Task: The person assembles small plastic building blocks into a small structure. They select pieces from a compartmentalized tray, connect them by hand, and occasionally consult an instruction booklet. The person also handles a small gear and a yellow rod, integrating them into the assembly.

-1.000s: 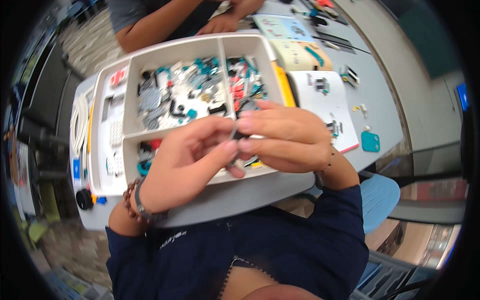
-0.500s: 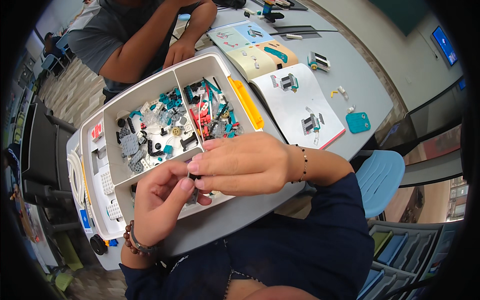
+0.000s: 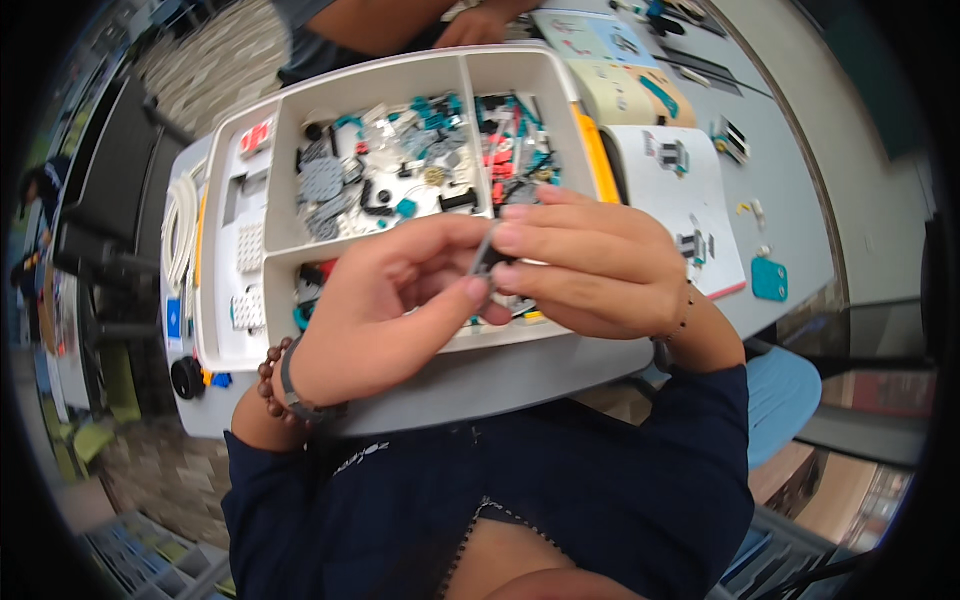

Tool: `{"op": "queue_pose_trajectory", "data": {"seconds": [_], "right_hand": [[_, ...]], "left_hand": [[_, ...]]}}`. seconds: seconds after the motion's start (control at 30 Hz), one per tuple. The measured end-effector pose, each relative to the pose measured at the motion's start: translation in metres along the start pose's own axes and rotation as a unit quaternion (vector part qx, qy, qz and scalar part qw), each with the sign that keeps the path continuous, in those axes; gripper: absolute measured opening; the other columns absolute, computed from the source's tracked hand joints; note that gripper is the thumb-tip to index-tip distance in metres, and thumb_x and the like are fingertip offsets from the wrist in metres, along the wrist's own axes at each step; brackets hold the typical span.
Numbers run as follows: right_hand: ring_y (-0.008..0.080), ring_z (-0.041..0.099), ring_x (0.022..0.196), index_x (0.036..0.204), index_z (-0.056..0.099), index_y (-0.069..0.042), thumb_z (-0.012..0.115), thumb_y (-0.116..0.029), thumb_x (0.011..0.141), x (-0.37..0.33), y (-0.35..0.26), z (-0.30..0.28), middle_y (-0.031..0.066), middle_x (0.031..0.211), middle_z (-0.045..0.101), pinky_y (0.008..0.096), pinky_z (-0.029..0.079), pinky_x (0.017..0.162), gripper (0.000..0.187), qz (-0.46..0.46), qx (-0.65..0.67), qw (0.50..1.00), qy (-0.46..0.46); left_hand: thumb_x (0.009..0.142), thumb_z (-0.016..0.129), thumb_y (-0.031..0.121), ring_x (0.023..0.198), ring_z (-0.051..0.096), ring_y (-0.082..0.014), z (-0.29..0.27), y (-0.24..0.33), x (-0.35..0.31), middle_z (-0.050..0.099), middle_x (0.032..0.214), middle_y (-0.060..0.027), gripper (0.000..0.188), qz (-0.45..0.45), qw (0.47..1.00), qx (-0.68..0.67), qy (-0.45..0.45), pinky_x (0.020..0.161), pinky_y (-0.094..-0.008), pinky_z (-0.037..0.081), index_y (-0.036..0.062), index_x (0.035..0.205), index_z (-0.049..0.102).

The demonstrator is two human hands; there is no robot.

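Note:
Above the near side of a white divided tray (image 3: 225, 345), both my hands meet at a thin grey building piece (image 3: 484, 250) with a dark part beside it. My left hand (image 3: 395, 305) pinches it between thumb and fingers. From the other side, the fingertips of my right hand (image 3: 605, 265) press together on the dark part, which they mostly cover, so its exact kind cannot be made out. Loose teal, grey, white and black pieces lie in the tray's large compartment beyond, with grey plates (image 3: 322, 180) at its left.
An open instruction booklet (image 3: 650, 215) lies right of the tray's yellow clip (image 3: 598, 160). Farther right are a small brick assembly (image 3: 733, 140) and a teal plate (image 3: 769, 280). White tubing (image 3: 180, 235) and a black wheel (image 3: 187, 378) are at left. Another person's hand (image 3: 478, 25) rests beyond the tray.
My view has shifted, so the tray sits higher and my hands farther right in the picture. Both hands still hold the grey piece, and more of its length shows now.

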State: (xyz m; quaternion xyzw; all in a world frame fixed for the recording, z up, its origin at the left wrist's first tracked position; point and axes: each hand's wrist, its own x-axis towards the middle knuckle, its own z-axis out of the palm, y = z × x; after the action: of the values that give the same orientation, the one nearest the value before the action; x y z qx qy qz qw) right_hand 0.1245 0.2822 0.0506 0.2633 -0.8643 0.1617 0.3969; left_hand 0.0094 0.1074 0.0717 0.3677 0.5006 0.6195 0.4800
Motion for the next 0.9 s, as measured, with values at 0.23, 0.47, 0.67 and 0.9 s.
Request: {"op": "queue_pose_trajectory", "data": {"seconds": [0.23, 0.47, 0.67, 0.9], "right_hand": [[0.0249, 0.062, 0.095, 0.09, 0.067, -0.003, 0.067, 0.0, 0.064, 0.006, -0.004, 0.0, 0.0108, 0.104, 0.063, 0.0388, 0.05, 0.086, 0.026, -0.001, -0.013, 0.999, -0.029], [0.0258, 0.062, 0.094, 0.09, 0.067, -0.002, 0.066, 0.001, 0.063, 0.006, -0.005, 0.0, 0.0115, 0.103, 0.063, 0.0399, 0.049, 0.087, 0.028, -0.011, -0.02, 0.999, -0.038], [0.0283, 0.062, 0.091, 0.091, 0.066, 0.001, 0.065, 0.0, 0.062, 0.004, -0.008, 0.004, 0.0139, 0.101, 0.062, 0.0424, 0.05, 0.084, 0.029, -0.041, -0.05, 0.998, -0.024], [0.0305, 0.062, 0.091, 0.092, 0.065, 0.001, 0.064, 0.0, 0.064, 0.005, -0.009, 0.007, 0.015, 0.1, 0.063, 0.0429, 0.05, 0.083, 0.028, -0.034, -0.07, 0.996, -0.05]], "left_hand": [[0.085, 0.047, -0.001, 0.086, 0.062, -0.0186, -0.007, 0.001, -0.007, 0.059, 0.102, -0.0131, 0.034, 0.01, 0.998, 0.056, -0.027, 0.078, -0.0277, 0.049, -0.0076, 0.118, 0.045], [0.089, 0.048, 0.006, 0.087, 0.061, -0.0174, -0.009, -0.001, -0.005, 0.059, 0.1, -0.0118, 0.03, 0.007, 0.999, -0.003, -0.041, 0.078, -0.0282, 0.048, -0.0073, 0.115, 0.048], [0.091, 0.047, 0.007, 0.086, 0.059, -0.0137, -0.008, -0.006, -0.005, 0.059, 0.099, -0.0099, 0.026, 0.032, 0.999, 0.027, -0.032, 0.077, -0.0266, 0.048, -0.0061, 0.113, 0.05], [0.091, 0.047, 0.004, 0.085, 0.056, -0.01, -0.011, -0.012, -0.005, 0.059, 0.096, -0.0079, 0.022, 0.064, 0.996, 0.066, -0.005, 0.075, -0.0235, 0.046, -0.0061, 0.11, 0.052]]}}
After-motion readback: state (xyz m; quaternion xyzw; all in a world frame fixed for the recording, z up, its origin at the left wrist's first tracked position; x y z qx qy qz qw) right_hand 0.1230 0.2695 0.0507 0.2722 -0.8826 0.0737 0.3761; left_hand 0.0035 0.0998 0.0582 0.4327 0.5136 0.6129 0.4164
